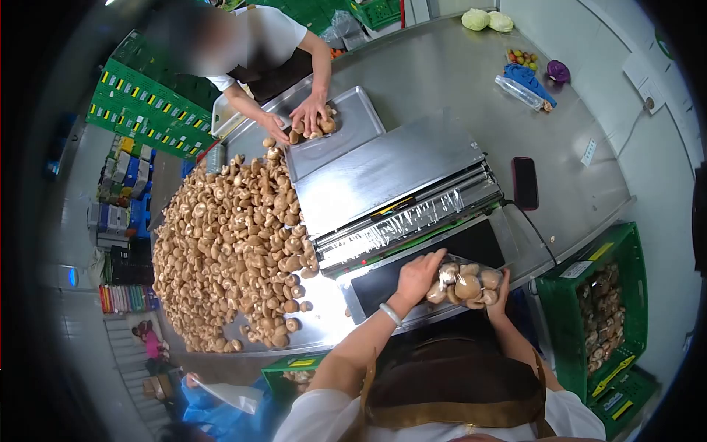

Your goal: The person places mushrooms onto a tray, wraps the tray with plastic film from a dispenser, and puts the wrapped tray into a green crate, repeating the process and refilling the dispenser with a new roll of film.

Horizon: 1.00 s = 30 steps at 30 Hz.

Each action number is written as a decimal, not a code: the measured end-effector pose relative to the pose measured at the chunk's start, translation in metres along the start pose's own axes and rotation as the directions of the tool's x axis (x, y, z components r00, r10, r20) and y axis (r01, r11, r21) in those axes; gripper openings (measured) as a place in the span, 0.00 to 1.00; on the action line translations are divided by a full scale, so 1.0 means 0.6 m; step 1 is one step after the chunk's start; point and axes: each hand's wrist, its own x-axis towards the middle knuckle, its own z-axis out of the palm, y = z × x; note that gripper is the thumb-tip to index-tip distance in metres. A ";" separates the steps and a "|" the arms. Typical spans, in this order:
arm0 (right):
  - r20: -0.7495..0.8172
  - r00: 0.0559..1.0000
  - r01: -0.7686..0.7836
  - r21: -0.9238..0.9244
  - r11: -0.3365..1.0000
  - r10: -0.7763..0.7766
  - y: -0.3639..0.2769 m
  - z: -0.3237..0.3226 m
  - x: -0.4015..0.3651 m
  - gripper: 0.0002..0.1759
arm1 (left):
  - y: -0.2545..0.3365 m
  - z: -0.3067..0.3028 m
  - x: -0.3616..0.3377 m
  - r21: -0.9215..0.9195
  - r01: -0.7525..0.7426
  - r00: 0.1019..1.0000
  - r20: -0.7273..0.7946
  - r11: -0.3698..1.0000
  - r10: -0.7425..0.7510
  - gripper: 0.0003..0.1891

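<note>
A film-wrapped pack of brown mushrooms [465,286] is held between my two hands over the near edge of the steel table. My left hand [420,276], with a pale bracelet at the wrist, lies against the pack's left end. At its right end, my right hand [499,296] has its fingers wrapped round the side. Just beyond the pack is the wrapping machine [398,184], with clear film [401,230] along its front and a dark plate [368,287] before it.
Loose mushrooms [228,250] form a large heap at left. Across the table a person's hands touch mushrooms on a metal tray [361,110]. A phone [525,183] lies right of the machine. At right, a green crate [549,295] holds wrapped packs.
</note>
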 end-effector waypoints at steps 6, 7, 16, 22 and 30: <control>0.883 0.345 -0.922 0.255 0.290 0.319 -0.314 -0.081 0.021 0.19 | 0.094 -0.018 -0.016 -0.892 0.450 0.889 0.451 -0.037 -0.076 0.28; 0.945 0.214 -0.961 0.158 0.227 0.249 -0.369 -0.100 0.032 0.20 | 0.127 -0.056 -0.014 -0.869 0.484 0.870 0.490 -0.106 -0.051 0.27; 0.889 -0.034 0.399 -0.407 0.821 0.457 -0.413 -0.012 0.086 0.18 | 0.216 -0.238 -0.087 -0.899 0.433 0.841 0.378 -0.063 0.388 0.26; 1.000 -0.008 -0.032 -0.021 0.999 0.021 -0.569 -0.028 0.137 0.41 | 0.168 -0.214 -0.175 -0.986 0.022 0.990 0.045 0.165 0.137 0.23; 0.999 0.022 -0.018 -0.023 1.000 0.023 -0.538 0.214 -0.012 0.38 | 0.127 -0.184 -0.359 -0.622 -0.726 0.521 -0.216 -0.295 -0.826 0.25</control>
